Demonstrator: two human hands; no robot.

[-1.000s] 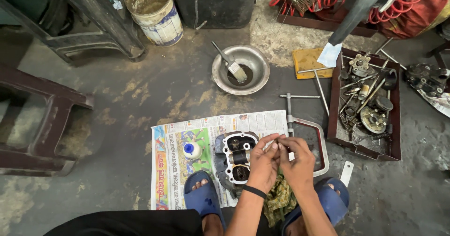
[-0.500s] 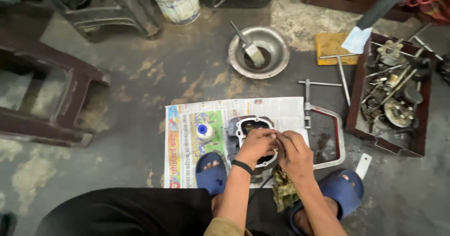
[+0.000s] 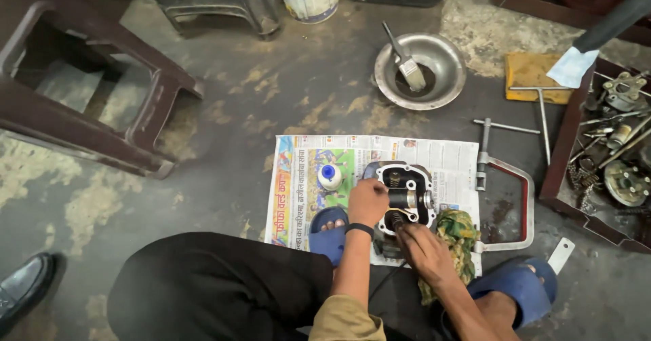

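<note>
Stained concrete floor (image 3: 271, 90), person crouched over an engine head (image 3: 405, 195) on a newspaper (image 3: 298, 178).
Left hand (image 3: 367, 202) curled over the head's left edge, gripping it; right hand (image 3: 419, 247) closed at the head's near edge, fingers around a small dark part I cannot make out. Head sits mid-newspaper, between blue sandals (image 3: 329, 236). Small blue-capped bottle (image 3: 330, 176) just left of it on the paper; green-yellow rag (image 3: 456, 236) touching its right side. Clamp tool (image 3: 505, 198) with red trim lies at the paper's right edge. Steel bowl (image 3: 420, 70) with a brush (image 3: 405, 59) farther back; parts tray (image 3: 610, 158) to the right; brown plastic stool (image 3: 88, 90) well apart at left.
</note>
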